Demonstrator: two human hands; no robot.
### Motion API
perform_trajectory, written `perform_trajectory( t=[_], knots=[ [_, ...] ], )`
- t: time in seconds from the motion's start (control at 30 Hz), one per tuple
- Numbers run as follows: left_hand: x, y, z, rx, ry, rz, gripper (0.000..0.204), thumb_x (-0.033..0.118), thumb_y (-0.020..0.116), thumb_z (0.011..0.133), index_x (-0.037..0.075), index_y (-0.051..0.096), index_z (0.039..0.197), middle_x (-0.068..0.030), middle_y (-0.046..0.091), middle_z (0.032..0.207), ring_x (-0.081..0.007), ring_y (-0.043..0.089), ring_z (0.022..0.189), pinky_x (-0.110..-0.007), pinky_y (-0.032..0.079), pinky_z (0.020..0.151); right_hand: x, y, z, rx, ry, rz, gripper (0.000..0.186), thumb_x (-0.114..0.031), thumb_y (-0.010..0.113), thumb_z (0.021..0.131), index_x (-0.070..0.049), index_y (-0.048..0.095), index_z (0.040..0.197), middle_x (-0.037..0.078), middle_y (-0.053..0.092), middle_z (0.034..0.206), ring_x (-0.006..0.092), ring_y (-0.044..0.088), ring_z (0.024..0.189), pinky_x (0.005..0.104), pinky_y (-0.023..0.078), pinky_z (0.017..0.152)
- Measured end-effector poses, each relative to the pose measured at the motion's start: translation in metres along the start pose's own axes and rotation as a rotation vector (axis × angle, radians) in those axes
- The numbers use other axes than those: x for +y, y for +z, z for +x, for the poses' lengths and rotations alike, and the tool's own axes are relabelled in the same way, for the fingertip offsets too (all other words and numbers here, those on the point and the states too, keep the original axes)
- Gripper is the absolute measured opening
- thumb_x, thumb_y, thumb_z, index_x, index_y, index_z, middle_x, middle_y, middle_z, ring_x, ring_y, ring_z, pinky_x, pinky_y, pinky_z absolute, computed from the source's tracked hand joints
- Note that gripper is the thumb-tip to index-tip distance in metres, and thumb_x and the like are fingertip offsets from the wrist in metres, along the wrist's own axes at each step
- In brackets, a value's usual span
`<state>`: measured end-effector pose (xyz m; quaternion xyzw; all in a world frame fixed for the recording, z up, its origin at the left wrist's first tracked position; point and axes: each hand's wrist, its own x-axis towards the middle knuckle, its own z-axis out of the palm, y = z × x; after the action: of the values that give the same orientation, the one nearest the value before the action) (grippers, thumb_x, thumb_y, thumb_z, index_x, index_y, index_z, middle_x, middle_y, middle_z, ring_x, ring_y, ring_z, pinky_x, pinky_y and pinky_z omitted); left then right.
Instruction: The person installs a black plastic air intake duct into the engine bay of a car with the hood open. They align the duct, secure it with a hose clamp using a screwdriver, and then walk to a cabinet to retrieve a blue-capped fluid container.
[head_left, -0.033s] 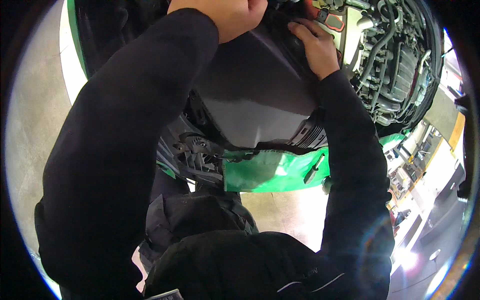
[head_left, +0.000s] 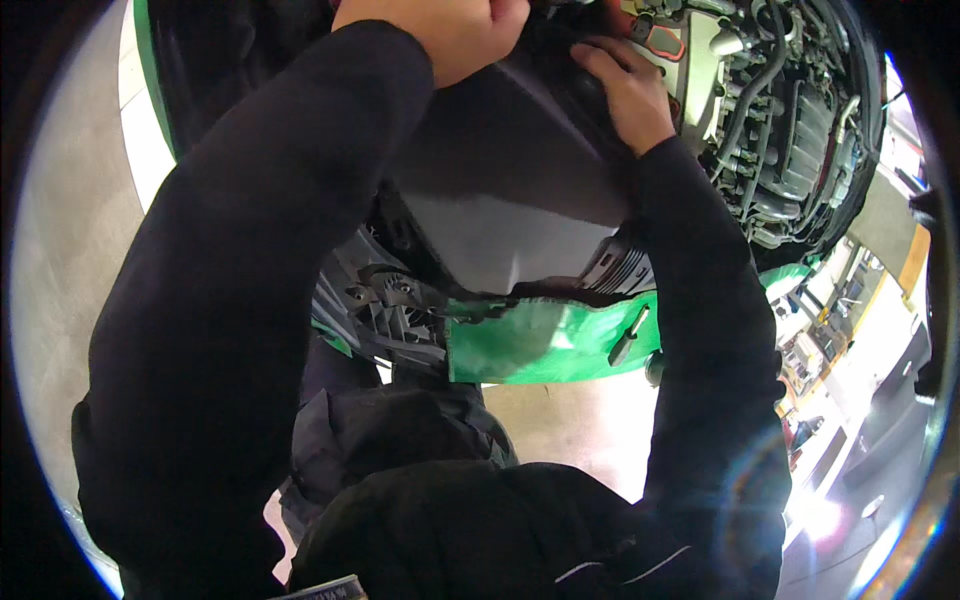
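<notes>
Left hand (head_left: 450,38) and right hand (head_left: 628,95) curl near one dark panel (head_left: 510,190), two hands apart, grips unclear.

No text is readable: the dark strip (head_left: 330,590) at the bottom bears marks too small to tell.

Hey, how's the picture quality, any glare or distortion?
All in the head view: a glaring flare at lower right; the floor below the green sheet partly washed out; the left sleeve almost featureless black; fisheye bending toward a dark rim.
</notes>
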<state>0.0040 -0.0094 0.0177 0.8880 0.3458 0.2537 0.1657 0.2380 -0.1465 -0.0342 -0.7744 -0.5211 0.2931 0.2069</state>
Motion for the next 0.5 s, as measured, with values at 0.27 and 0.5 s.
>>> perform_trajectory(
  t=[0.27, 0.5],
  knots=[
    [-0.0019, 0.0014, -0.0006, 0.084, 0.087, -0.025, 0.015, 0.011, 0.068, 0.078, 0.006, 0.061, 0.09, -0.0151, 0.062, 0.092, -0.0402, 0.056, 0.099, -0.054, 0.043, 0.083, 0.0029, 0.001, 0.003, -0.002, 0.14, 0.295, 0.046, -0.03, 0.077, 0.089, -0.001, 0.071, 0.124, 0.008, 0.074, 0.109, 0.0148, 0.067, 0.105, 0.0278, 0.048, 0.098],
    [-0.0055, 0.0033, -0.0017, 0.074, 0.096, -0.022, 0.014, 0.013, 0.068, 0.079, 0.006, 0.061, 0.089, -0.0153, 0.061, 0.092, -0.0404, 0.055, 0.098, -0.054, 0.043, 0.084, -0.0004, 0.0084, 0.0051, 0.072, 0.235, 0.402, 0.054, -0.046, 0.08, 0.079, -0.003, 0.077, 0.112, 0.018, 0.075, 0.108, 0.0236, 0.071, 0.103, 0.0331, 0.052, 0.096]
  ],
)
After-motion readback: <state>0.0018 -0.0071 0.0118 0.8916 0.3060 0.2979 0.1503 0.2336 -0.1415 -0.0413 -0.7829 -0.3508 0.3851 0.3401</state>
